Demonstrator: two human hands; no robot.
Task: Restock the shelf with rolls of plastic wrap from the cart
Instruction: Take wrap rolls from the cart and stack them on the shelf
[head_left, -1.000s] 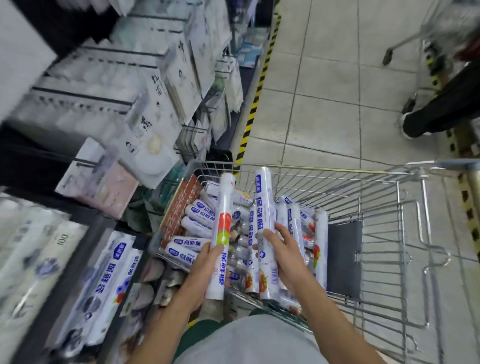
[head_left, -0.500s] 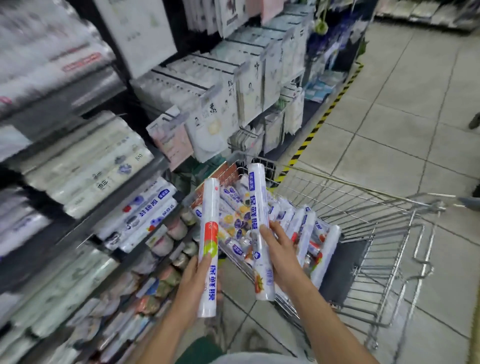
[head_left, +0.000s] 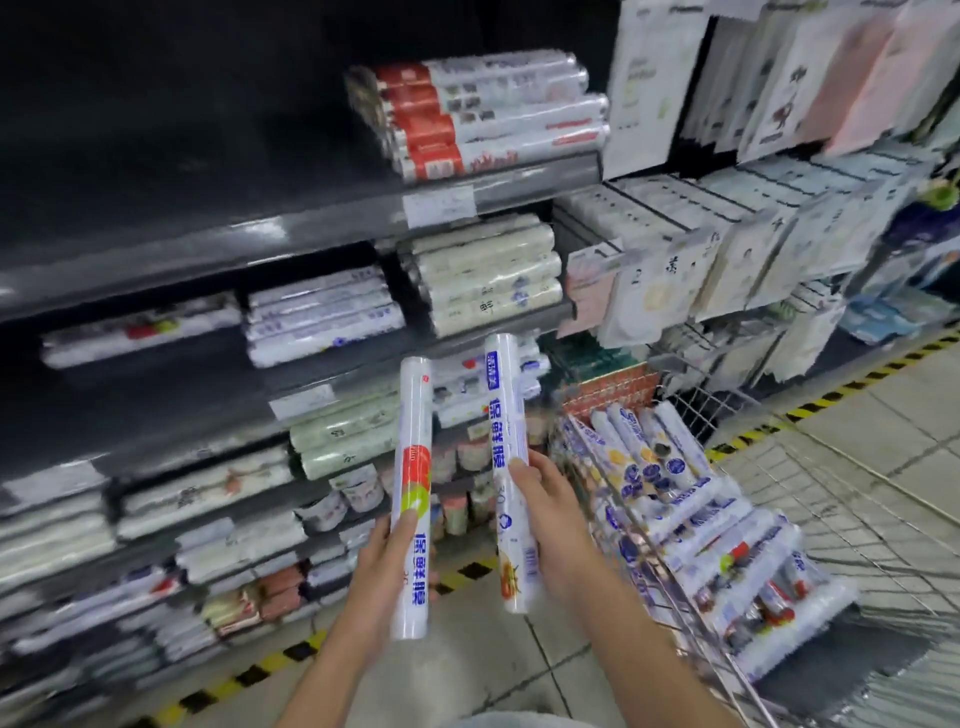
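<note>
Dark grey metal shelf unit (head_left: 208, 244) at left; stacked rolls on several tiers, blurred.
Left hand (head_left: 387, 566) wraps lower half of white plastic-wrap roll with red-green label (head_left: 413, 493); roll near upright, top end in front of shelf.
Just beside it, right hand (head_left: 550, 509) grips white plastic-wrap roll with blue label (head_left: 506, 467) below middle; upright.
Held rolls apart.
Right: silver wire cart (head_left: 831, 493), piled rolls (head_left: 675, 493) inside.

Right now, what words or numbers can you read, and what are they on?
"保鲜膜": left roll, in the left hand.
"保鲜膜" and "30": right roll, in the right hand.
Blue patch at the right roll's top: too blurred.
Shelf tags, hanging packs, cart rolls: too blurred or small.
</note>
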